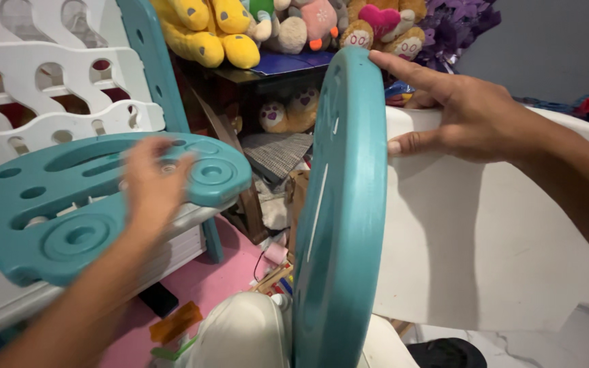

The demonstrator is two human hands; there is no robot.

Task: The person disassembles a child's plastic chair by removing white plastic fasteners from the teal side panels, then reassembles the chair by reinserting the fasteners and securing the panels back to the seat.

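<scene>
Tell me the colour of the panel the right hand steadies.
Teal panel, right hand; head view.

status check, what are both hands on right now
Left hand flat on teal panel, blurred. Right hand steadying upright teal board at its top edge. Plush toys behind, nothing between.
</scene>
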